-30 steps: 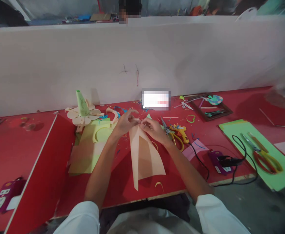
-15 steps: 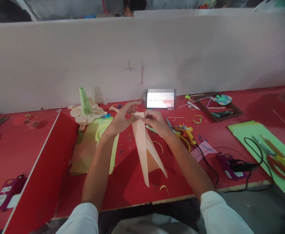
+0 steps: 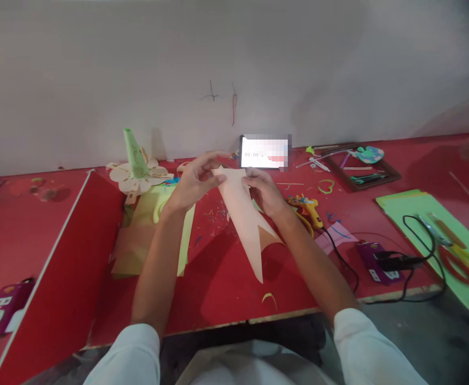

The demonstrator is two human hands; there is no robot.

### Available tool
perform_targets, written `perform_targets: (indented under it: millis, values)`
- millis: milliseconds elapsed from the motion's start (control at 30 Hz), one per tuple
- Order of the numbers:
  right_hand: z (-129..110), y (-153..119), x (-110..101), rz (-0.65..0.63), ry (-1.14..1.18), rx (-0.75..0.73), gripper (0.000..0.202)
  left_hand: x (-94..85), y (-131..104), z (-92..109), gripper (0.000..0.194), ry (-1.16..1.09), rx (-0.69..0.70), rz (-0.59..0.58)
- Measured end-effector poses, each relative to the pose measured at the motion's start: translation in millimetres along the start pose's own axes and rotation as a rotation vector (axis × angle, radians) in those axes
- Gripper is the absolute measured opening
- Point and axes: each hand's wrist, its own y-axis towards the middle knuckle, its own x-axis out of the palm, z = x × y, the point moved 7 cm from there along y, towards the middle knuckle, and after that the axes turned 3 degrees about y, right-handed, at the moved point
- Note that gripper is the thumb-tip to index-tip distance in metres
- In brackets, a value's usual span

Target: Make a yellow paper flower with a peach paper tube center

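Observation:
A pale peach sheet of paper (image 3: 242, 219), rolled into a loose tapering shape, is held up between my two hands over the red table. My left hand (image 3: 196, 179) pinches its upper left corner, with the thumb on the near face. My right hand (image 3: 265, 190) grips the upper right edge; some of its fingertips are hidden behind the paper. The lower end hangs free in two points, and a darker tan inner side shows between them. Below and to the left lie yellow and tan paper sheets (image 3: 138, 240).
A green paper cone on a flower-shaped base (image 3: 136, 160) stands back left, near a red divider (image 3: 58, 278). A phone (image 3: 264, 152) leans against the wall. Rightward are a yellow glue gun (image 3: 309, 208), a purple power box (image 3: 378, 262), a brown frame (image 3: 362, 171) and scissors (image 3: 459, 262) on green sheets.
The paper has turned so its broad face shows more, and its lower points have swung right and up. My hands have moved slightly apart at the top edge. The view has tilted down.

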Motion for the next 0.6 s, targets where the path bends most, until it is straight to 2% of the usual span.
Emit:
perform_targets:
  millis: [200, 367, 467, 600]
  values:
    - [15, -29, -6, 0.072, 0.141, -0.010, 0.035, 22.3, 0, 7, 0.037, -0.055, 0.028, -0.123]
    - [27, -38, -5, 0.076, 0.234, 0.099, 0.039, 39.1, -1, 3, 0.038, -0.134, -0.020, -0.180]
    - [31, -37, -4, 0.052, 0.303, 0.160, 0.036, 42.4, -2, -3, 0.038, -0.204, -0.053, -0.183]
    - [30, -34, -9, 0.047, 0.358, 0.152, 0.035, 39.5, -1, -8, 0.036, -0.255, -0.035, -0.152]
